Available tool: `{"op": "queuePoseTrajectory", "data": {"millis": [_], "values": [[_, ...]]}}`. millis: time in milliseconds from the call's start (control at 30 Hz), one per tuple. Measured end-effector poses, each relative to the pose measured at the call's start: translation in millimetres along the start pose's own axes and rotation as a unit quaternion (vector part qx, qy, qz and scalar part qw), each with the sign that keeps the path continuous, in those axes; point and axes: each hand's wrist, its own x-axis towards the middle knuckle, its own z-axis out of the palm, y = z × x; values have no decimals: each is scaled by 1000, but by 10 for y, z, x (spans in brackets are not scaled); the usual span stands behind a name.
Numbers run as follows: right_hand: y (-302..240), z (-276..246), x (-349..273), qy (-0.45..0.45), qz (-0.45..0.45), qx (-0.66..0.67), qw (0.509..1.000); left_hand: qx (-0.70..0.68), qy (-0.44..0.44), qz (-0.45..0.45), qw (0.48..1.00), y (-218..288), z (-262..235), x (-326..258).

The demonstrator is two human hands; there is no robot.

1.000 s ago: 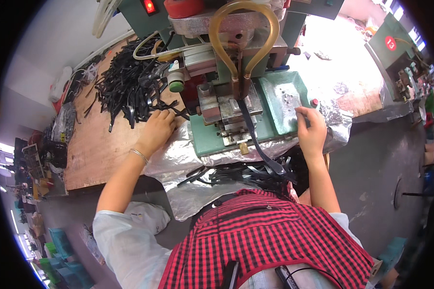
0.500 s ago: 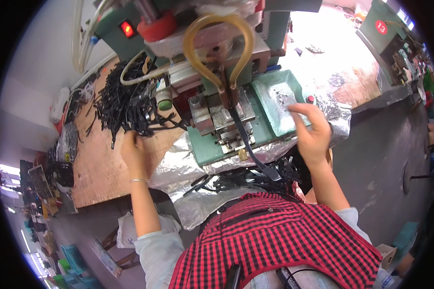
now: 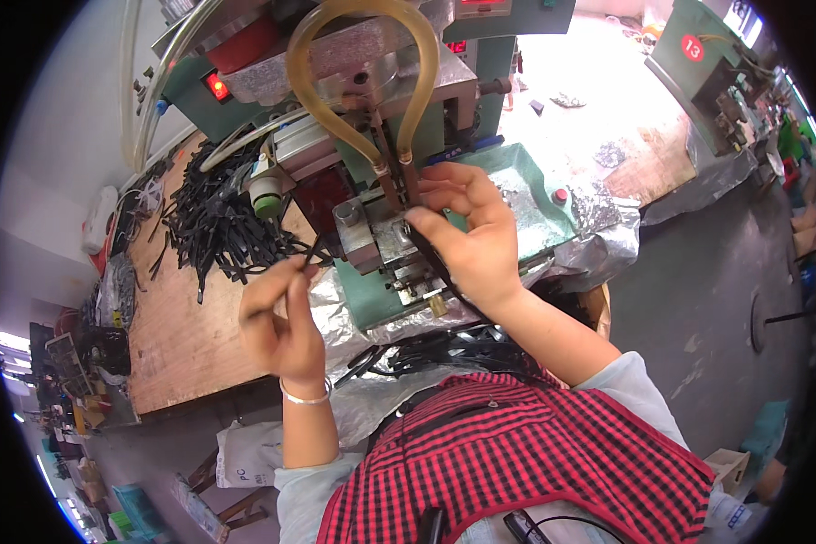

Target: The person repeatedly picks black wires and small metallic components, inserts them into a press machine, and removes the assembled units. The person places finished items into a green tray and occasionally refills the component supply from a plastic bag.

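My left hand (image 3: 286,317) pinches the end of a thin black strap (image 3: 314,249) between thumb and fingers, just left of the green-based machine (image 3: 363,299). My right hand (image 3: 476,240) reaches into the machine's metal fixture (image 3: 392,240), under two copper-coloured prongs (image 3: 397,186). Its thumb and fingers close at the upper end of another black strap (image 3: 433,258), which hangs down toward my lap; the fingertips are partly hidden behind the prongs. A looped amber hose (image 3: 299,63) joins the prongs.
A large heap of black straps (image 3: 213,218) lies on the wooden table (image 3: 181,335) to the left. More straps (image 3: 426,349) rest on foil at my lap. Right of the fixture is a green tray (image 3: 535,213) beside a red button (image 3: 559,195). Another green machine (image 3: 698,63) stands far right.
My right hand has moved left from over the green tray to the strap in the fixture. My left hand has come right from the heap's edge, with a strap between its fingers.
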Motion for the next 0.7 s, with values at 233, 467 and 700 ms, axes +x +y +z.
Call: {"op": "queuePoseTrajectory", "data": {"millis": [233, 467, 700], "values": [[-358, -124, -119, -115, 4, -25, 993, 82, -197, 258, 942, 351, 305, -12], [550, -1369, 273, 159, -11, -266, 951, 60, -182, 305, 933, 172, 595, -83], [601, -1291, 165, 46, -122, -572, 810, 60, -190, 281, 939, 179, 553, -82]]}}
